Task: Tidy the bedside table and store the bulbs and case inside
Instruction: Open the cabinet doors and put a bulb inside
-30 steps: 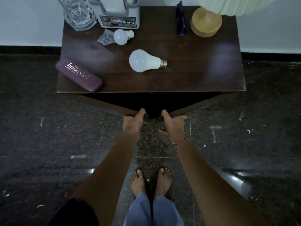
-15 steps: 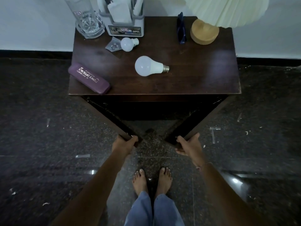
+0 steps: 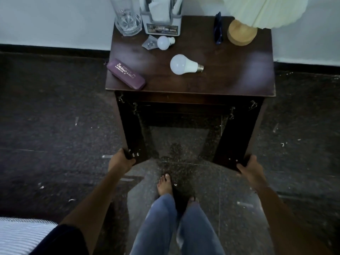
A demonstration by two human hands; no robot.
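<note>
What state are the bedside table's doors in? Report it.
Open. Both doors swing out toward the person, the left hand on the left door edge, the right hand on the right door, cabinet front exposed.

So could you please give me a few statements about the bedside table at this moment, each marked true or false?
1. Both cabinet doors are open, the left hand holding the left door and the right hand the right door. True.
2. The large bulb lies inside the cabinet. False: it lies on the tabletop.
3. The purple case sits near the top's front left corner. True.
4. The small bulb is in the glass. False: it lies on the top beside the glass.
</note>
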